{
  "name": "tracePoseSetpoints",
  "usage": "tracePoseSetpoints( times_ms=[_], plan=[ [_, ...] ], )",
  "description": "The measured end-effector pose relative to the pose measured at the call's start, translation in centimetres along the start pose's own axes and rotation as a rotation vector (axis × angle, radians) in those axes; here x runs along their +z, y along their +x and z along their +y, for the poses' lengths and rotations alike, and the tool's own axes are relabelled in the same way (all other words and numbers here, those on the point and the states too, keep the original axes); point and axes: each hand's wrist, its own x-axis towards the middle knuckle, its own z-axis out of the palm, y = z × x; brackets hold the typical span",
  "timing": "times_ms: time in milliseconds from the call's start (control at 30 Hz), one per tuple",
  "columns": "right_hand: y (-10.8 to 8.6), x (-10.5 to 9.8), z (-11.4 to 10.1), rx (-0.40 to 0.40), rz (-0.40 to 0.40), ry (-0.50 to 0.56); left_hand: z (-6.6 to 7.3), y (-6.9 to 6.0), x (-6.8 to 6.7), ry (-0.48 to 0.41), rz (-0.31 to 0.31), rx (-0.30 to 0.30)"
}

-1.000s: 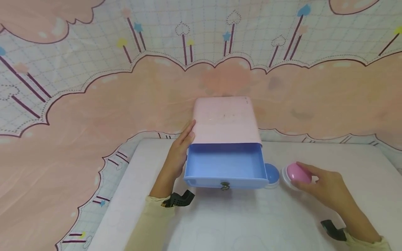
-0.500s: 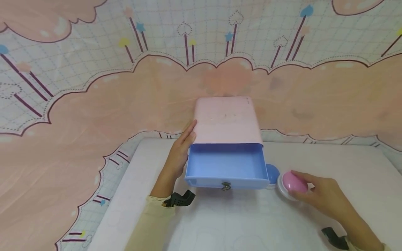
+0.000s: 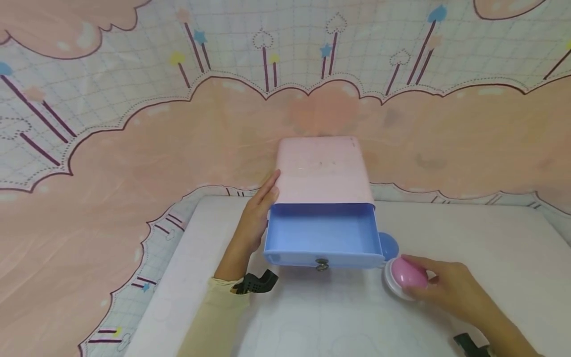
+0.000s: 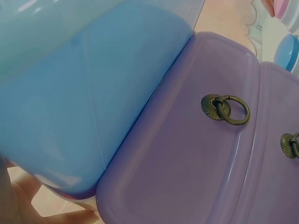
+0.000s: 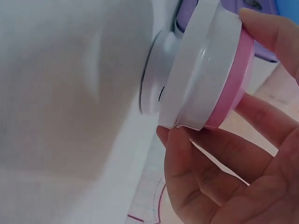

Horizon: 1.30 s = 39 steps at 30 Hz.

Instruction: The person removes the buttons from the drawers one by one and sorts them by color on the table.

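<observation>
Pink-domed tub (image 3: 408, 276) pinched near pulled-out blue drawer (image 3: 321, 233)

Right hand (image 3: 452, 287) grips its glossy dome and white rim, fingers curled, beside round blue-topped tub (image 3: 390, 245); left hand (image 3: 252, 223), fingers straight, rests along smooth pink box (image 3: 323, 171); scalloped metal ring pull (image 4: 219, 108); white tabletop (image 3: 312, 312).

Smooth plastic formed the pink box (image 3: 323, 171) and its glossy blue drawer (image 3: 290, 259), fitted with a dull bronze-toned metal ring pull (image 3: 321, 262). Shiny plastic encased the pink-topped piece (image 5: 205, 70); the surface (image 3: 339, 307) looked matt, the sleeve (image 3: 214, 322) cloth.
</observation>
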Motion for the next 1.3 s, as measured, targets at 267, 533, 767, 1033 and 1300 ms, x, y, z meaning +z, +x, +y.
tracePoseSetpoints(
  times_ms=[267, 533, 767, 1033, 1300],
  plan=[
    [-0.1, 0.9, -0.8, -0.051, -0.005, 0.011, 0.2, -0.1, 0.0, 0.013, 0.002, -0.003],
    [-0.1, 1.4, -1.3, -0.026, -0.053, 0.009, 0.0, -0.1, -0.1, -0.004, 0.0, -0.012],
    [0.2, 1.9, -1.5, -0.063, -0.057, 0.02, 0.2, -0.2, -0.1, -0.007, -0.001, -0.026],
    [0.5, 2.5, -1.5, -0.07, -0.076, 0.01, 0.0, -0.2, -0.1, -0.007, -0.002, -0.026],
    [0.6, 2.7, -1.4, -0.076, -0.072, -0.013, 0.0, -0.1, 0.0, -0.004, -0.004, -0.029]
  ],
)
